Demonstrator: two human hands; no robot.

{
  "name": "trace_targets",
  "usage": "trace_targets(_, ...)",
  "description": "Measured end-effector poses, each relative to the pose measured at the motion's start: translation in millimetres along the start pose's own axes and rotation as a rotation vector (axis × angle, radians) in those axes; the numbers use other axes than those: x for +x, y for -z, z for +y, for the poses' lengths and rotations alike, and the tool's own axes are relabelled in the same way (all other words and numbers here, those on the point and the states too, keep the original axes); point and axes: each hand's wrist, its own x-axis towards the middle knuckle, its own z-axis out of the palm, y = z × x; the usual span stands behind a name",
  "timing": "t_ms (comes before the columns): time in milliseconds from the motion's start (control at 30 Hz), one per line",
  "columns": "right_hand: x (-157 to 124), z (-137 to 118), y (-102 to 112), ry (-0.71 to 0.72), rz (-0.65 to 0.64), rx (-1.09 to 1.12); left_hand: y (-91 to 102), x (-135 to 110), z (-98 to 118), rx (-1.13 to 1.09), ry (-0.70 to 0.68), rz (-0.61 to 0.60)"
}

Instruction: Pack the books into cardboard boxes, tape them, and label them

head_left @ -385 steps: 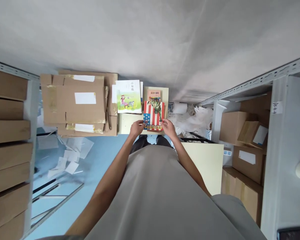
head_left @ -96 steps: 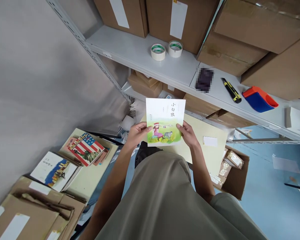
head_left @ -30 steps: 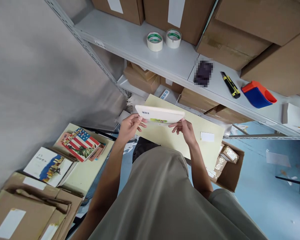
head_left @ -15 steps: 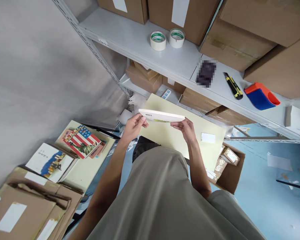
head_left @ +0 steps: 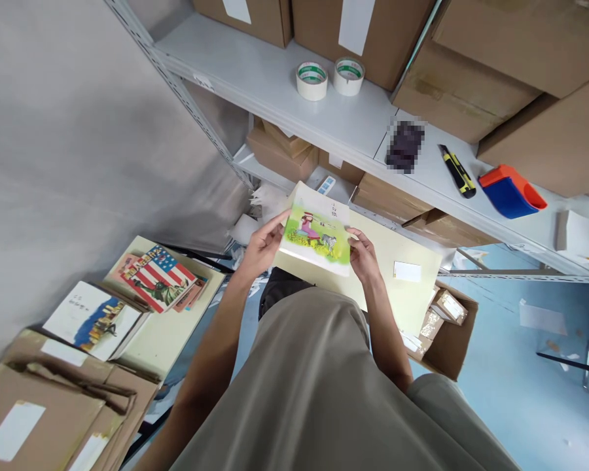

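I hold a thin picture book [head_left: 319, 232] with a white and green cover, a drawn girl and animal on it, in both hands. My left hand [head_left: 262, 245] grips its left edge and my right hand [head_left: 362, 255] grips its right edge. The cover faces up and tilts away from me above a pale yellow table [head_left: 412, 297]. To my lower left a second pale table [head_left: 174, 337] carries a stars-and-stripes book [head_left: 158, 284] on a small pile and a white book with a blue picture [head_left: 94, 320].
A grey metal shelf [head_left: 285, 85] holds two tape rolls [head_left: 330, 77], a yellow utility knife [head_left: 456, 171], a blue and orange tape dispenser [head_left: 511, 191] and cardboard boxes [head_left: 451, 78]. Taped cartons [head_left: 44, 412] lie lower left. An open box [head_left: 446, 327] sits beside the yellow table on the blue floor.
Earlier I was at the other table handling the flag book. In the last second the picture book went from edge-on to cover-up in my hands.
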Motion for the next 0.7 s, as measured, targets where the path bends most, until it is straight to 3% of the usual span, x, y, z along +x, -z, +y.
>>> trace_targets(167,7.0,8.0,3.4,0.023,0.005,0.024,-6.0,12.0,4.3,-0.140,0.136,-0.010)
trace_targets(300,15.4,17.5,-0.4,-0.004,-0.032,0.091,-16.3,17.0,16.5,-0.052,0.192,-0.042)
trace_targets(533,41.0,37.9,-20.2,-0.135,-0.133,0.162,-50.1,-7.3,47.6,0.360,-0.136,-0.260)
trace_targets(700,46.3,40.4,-30.7,0.010,-0.228,-0.022,-77.0,-33.3,34.7,0.646,-0.290,-0.406)
